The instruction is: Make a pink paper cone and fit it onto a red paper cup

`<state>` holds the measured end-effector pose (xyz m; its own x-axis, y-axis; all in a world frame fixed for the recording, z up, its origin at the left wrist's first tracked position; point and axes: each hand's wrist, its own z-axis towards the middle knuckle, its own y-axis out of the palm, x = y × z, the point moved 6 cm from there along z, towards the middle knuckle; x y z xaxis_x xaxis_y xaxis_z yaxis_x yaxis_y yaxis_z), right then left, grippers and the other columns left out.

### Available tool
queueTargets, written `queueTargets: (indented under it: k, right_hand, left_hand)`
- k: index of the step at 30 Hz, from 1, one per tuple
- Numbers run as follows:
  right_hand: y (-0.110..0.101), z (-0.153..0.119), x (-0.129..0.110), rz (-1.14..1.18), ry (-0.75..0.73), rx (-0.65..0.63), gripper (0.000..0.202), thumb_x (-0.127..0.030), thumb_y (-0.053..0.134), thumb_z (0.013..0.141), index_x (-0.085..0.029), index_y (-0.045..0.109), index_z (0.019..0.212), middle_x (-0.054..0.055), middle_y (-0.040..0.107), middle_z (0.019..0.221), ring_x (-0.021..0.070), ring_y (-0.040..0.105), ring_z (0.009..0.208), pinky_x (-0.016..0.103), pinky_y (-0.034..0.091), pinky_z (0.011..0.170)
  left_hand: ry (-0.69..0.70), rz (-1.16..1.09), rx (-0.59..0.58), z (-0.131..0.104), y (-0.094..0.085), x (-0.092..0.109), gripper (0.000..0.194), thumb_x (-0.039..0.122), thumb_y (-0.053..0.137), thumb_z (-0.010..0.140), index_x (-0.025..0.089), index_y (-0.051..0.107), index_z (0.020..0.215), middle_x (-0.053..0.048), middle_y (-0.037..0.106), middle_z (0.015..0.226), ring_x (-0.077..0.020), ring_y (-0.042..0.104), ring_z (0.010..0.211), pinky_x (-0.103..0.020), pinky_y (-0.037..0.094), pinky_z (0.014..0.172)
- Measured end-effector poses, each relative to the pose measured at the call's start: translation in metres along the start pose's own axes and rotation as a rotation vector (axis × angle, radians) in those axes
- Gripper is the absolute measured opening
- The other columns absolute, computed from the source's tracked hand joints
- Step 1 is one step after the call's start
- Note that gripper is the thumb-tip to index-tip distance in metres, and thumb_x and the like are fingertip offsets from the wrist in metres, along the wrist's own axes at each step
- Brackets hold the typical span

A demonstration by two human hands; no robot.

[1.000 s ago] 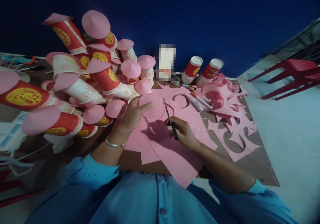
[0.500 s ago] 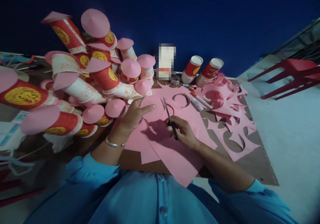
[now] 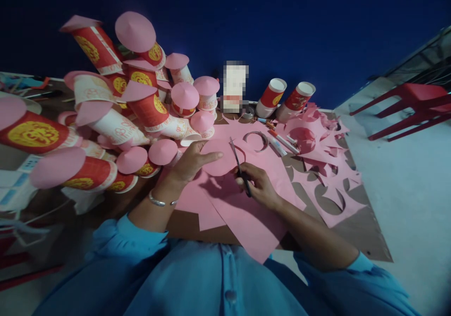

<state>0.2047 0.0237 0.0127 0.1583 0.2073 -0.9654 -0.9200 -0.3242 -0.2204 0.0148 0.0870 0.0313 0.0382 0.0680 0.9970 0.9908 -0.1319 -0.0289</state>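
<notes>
A round pink paper disc [image 3: 215,164] is pinched in my left hand [image 3: 195,161], thumb on top and the other fingers hidden beneath. My right hand [image 3: 259,182] grips a pair of dark-handled scissors [image 3: 240,169], blades pointing away from me at the disc's right edge. Whether the blades are closed on the paper I cannot make out. Under both hands lie large pink paper sheets [image 3: 253,222], with a shadow of the hands on them. A thin curved pink strip shows just beyond the scissors.
Paper cups with pink cone tops [image 3: 146,104] crowd the left side. Two stacks of red and white cups [image 3: 271,98] stand at the back. A tape roll [image 3: 256,141], markers [image 3: 282,139] and pink offcuts [image 3: 334,198] lie on the right. A red stool [image 3: 416,104] stands beyond the table.
The disc in my left hand has moved slightly right and toward me, its edge now closer to the scissors. My right hand has barely moved.
</notes>
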Motion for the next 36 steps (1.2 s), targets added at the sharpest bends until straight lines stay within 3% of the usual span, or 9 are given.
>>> queueTargets:
  k: [7,12,16,20,36]
  right_hand:
    - [0.0025,0.0,0.0037,0.136,0.076,-0.057,0.046,-0.066,0.068,0.092,-0.02,0.067,0.096,0.002,0.061,0.087,0.0122,0.058,0.063,0.025,0.05,0.056]
    - [0.0049,-0.0007,0.0047,0.186,0.088,-0.093,0.047,-0.067,0.069,0.091,-0.019,0.066,0.096,0.002,0.061,0.089,0.0104,0.059,0.059,0.023,0.052,0.052]
    - [0.0047,-0.0008,0.0042,0.187,0.071,-0.091,0.044,-0.062,0.07,0.092,-0.019,0.067,0.096,0.002,0.06,0.089,0.0102,0.06,0.059,0.023,0.052,0.052]
    - [0.0041,-0.0007,0.0039,0.178,0.054,-0.089,0.043,-0.062,0.07,0.093,-0.02,0.067,0.097,0.002,0.06,0.089,0.0106,0.059,0.059,0.024,0.052,0.053]
    - [0.0025,0.0002,-0.0001,0.039,0.013,-0.073,0.045,-0.064,0.065,0.095,-0.02,0.069,0.092,0.005,0.063,0.087,0.0145,0.059,0.07,0.026,0.051,0.06]
  left_hand:
    - [-0.057,0.0,-0.186,-0.0009,0.0072,0.0102,0.031,0.038,0.088,0.064,0.02,0.077,0.085,-0.006,0.076,0.092,-0.0262,0.068,0.095,-0.037,0.058,0.086]
    - [-0.035,0.03,-0.19,-0.0001,0.0023,0.0075,0.037,0.04,0.086,0.066,0.019,0.078,0.095,-0.005,0.077,0.091,-0.0257,0.07,0.092,-0.039,0.059,0.086]
    - [-0.037,0.05,-0.261,-0.0011,0.0041,0.0069,0.04,0.043,0.083,0.071,0.016,0.078,0.101,-0.007,0.078,0.097,-0.0277,0.069,0.101,-0.041,0.057,0.093]
    - [-0.029,0.066,-0.252,-0.0013,0.0035,0.0087,0.044,0.042,0.085,0.07,0.016,0.078,0.104,-0.008,0.079,0.1,-0.0309,0.07,0.105,-0.044,0.057,0.095]
    - [-0.046,0.036,-0.318,-0.0017,0.0055,0.0056,0.036,0.037,0.084,0.072,0.015,0.078,0.1,-0.008,0.079,0.094,-0.0252,0.072,0.089,-0.038,0.06,0.083]
